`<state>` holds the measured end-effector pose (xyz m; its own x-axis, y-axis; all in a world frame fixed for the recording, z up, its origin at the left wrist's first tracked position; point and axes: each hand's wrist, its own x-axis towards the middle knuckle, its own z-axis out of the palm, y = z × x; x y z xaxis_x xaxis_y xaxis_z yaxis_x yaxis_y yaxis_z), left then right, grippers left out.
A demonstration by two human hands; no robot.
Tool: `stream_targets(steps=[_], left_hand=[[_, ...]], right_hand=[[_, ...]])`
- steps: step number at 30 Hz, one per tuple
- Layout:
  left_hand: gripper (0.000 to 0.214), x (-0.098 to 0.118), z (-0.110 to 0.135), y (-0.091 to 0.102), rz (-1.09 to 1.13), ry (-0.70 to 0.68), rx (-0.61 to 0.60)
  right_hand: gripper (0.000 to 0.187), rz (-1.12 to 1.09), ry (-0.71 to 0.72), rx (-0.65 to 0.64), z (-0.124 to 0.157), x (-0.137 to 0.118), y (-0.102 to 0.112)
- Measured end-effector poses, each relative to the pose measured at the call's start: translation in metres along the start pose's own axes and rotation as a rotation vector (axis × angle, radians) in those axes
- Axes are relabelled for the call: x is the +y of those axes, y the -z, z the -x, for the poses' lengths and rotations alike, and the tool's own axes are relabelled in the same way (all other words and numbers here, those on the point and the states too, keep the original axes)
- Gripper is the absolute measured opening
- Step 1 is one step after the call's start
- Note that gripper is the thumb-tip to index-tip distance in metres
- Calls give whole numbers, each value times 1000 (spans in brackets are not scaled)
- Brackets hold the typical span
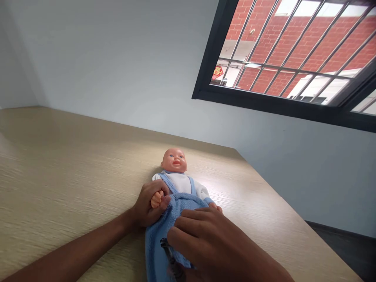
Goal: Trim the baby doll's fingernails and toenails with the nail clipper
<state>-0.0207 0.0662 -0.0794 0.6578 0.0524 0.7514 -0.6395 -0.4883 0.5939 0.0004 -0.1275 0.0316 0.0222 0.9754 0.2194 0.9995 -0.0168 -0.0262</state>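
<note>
A baby doll (pixel 175 161) lies on its back on the wooden table (pixel 88 164), head toward the wall. It wears a white top and blue overalls (pixel 157 250). My left hand (pixel 148 203) is closed around the doll's arm on the left, and the doll's small fist pokes out between my thumb and fingers. Over the doll's lower body, my right hand (pixel 202 235) is curled around a slim dark tool (pixel 169 252) with a notched tip. I cannot make out its exact kind. The right hand hides part of the overalls and the tool's lower end.
Behind the table stands a pale wall (pixel 117 58). A dark-framed window (pixel 202 92) with metal bars is at the upper right, with red brick outside. The table's right edge slants down toward the lower right, above a dark floor (pixel 343 243).
</note>
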Motion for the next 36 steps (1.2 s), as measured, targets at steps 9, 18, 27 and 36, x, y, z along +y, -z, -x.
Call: stream_targets(steps=[9, 18, 27, 36], left_hand=[[21, -1, 0, -1, 1, -2, 9], [19, 1, 1, -2, -25, 9, 33], [17, 1, 0, -5, -41, 11, 49], [18, -1, 0, -5, -42, 2, 61]], right_hand=[[32, -62, -36, 43, 7, 8, 1], [19, -97, -82, 53, 10, 21, 11], [5, -67, 43, 232, 4, 28, -13], [16, 124, 210, 411, -7, 34, -37]])
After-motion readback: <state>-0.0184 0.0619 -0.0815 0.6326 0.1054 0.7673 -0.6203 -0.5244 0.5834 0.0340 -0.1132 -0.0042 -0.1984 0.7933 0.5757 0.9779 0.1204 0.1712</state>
